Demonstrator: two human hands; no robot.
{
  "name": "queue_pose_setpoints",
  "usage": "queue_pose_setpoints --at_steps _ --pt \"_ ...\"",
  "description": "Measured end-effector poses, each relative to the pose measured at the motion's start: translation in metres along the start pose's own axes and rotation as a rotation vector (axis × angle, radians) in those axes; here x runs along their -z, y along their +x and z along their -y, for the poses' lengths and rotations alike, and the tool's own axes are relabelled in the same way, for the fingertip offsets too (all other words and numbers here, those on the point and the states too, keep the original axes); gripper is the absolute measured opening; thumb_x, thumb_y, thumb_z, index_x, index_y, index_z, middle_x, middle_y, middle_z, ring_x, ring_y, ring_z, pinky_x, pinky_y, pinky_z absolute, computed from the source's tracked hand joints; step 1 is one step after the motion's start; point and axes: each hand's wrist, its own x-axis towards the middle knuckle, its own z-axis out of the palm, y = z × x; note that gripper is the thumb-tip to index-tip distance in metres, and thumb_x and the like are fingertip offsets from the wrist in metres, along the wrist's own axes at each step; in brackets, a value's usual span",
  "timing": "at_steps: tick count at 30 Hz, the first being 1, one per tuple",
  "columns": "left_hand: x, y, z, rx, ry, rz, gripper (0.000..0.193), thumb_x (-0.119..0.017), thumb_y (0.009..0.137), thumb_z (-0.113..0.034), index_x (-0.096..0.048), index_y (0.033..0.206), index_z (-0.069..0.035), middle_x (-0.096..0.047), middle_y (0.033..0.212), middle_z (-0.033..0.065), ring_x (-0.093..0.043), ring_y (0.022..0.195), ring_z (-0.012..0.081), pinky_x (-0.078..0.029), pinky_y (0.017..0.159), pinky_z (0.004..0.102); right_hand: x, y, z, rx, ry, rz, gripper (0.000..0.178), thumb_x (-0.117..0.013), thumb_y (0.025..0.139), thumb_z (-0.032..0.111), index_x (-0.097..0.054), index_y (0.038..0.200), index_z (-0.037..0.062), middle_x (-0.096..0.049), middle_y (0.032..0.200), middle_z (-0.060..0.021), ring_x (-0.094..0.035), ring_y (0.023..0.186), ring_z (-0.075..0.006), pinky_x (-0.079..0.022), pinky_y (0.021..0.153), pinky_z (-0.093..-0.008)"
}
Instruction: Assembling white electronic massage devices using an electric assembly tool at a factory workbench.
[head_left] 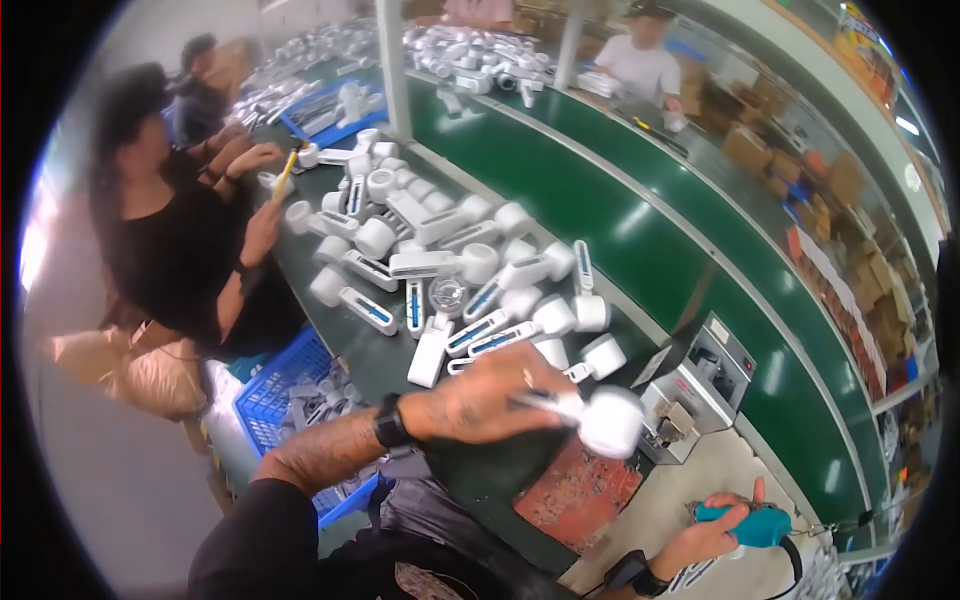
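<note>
My left hand (490,395) grips a white plastic housing (612,422) by its handle. Its round, cup-like head points right, slightly blurred, above a worn red mat (575,500). Lower right, my right hand (708,540) is wrapped round a teal electric screwdriver (755,526), which hangs from a cord or cable. Just beyond my left hand lies a heap of similar white housings (425,262), several with a blue strip along an open handle. A small grey metal box, probably a screw feeder (700,385), stands right of the held housing.
A blue plastic crate (270,395) full of grey parts sits left of the bench. One co-worker (165,210) works at the bench's left side, holding a yellow tool (288,168). A green conveyor belt (600,235) runs along the far side. Farther off, another person (640,65) stands.
</note>
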Motion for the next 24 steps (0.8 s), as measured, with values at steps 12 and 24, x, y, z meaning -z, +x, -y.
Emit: queue_pose_setpoints --at_steps 12,24 --pt "0.312 -0.107 0.168 0.585 0.785 -0.797 0.040 -0.069 0.094 -0.034 -0.073 0.115 0.000 -0.076 0.106 0.0132 -0.070 0.099 0.0246 -0.051 0.091 0.0357 -0.002 -0.029 -0.003 -0.045 -0.033 0.082 0.078 -0.061 0.096 0.061 -0.050 0.134 -0.0067 -0.058 0.071 -0.0018 -0.050 0.062 -0.0104 -0.037 0.054 -0.0237" --pt "0.399 -0.127 0.275 1.005 1.438 -0.565 0.047 -0.058 0.094 -0.048 -0.063 0.129 -0.017 -0.070 0.118 0.0188 -0.068 0.101 0.0407 -0.054 0.083 0.0503 0.013 -0.040 -0.007 -0.225 0.094 0.032 0.048 -0.069 0.095 0.026 -0.057 0.130 -0.0043 -0.057 0.075 -0.0019 -0.052 0.066 -0.0112 -0.043 0.061 -0.0260"
